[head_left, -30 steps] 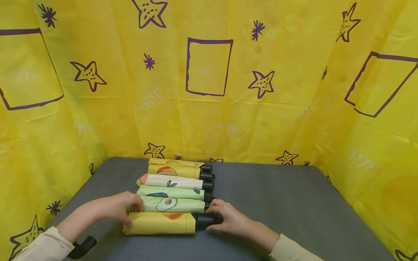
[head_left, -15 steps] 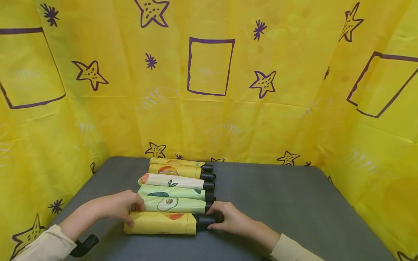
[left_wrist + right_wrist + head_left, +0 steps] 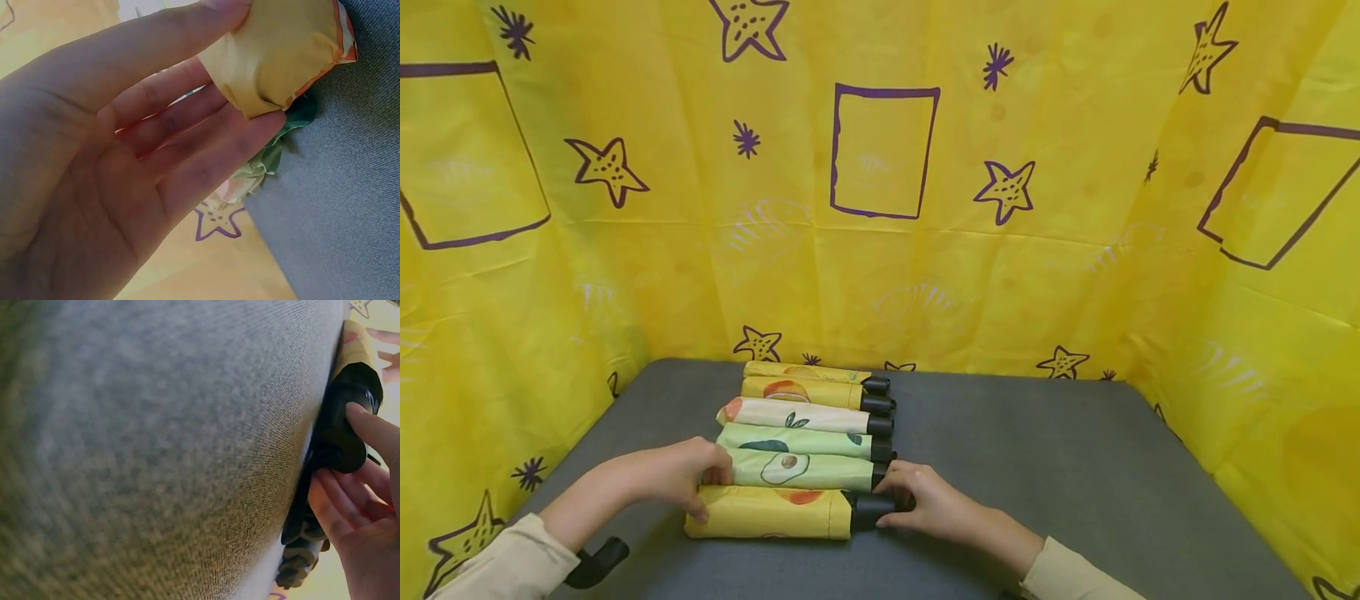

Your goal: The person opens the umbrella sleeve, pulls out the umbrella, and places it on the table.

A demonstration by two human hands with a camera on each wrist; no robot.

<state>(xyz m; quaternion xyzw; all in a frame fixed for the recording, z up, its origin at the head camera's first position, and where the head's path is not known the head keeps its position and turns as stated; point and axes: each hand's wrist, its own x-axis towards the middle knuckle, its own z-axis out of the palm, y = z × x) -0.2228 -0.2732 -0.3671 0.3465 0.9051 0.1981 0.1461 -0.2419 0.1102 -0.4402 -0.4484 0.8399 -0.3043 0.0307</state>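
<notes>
A folded yellow umbrella with a fruit print (image 3: 767, 514) lies across the front of the row. Its left end is between the thumb and fingers of my left hand (image 3: 681, 471), which pinches it; in the left wrist view the cloth end (image 3: 287, 50) sits against the fingertips. At the other end, my right hand (image 3: 928, 500) holds the black handle (image 3: 344, 425), thumb on one side and curled fingers on the other. Just behind lies a pale green umbrella with an avocado print (image 3: 842, 473).
Behind these, several more folded umbrellas lie parallel, handles to the right: a green one (image 3: 827, 443), a whitish one (image 3: 835, 418) and yellow ones (image 3: 827, 393). The grey table (image 3: 1037, 467) is enclosed by yellow printed cloth (image 3: 1052, 275). A black curved piece (image 3: 598, 565) shows by the left sleeve.
The head view has shifted very slightly. Both hands keep their hold on the front yellow umbrella, and the row lies as before.
</notes>
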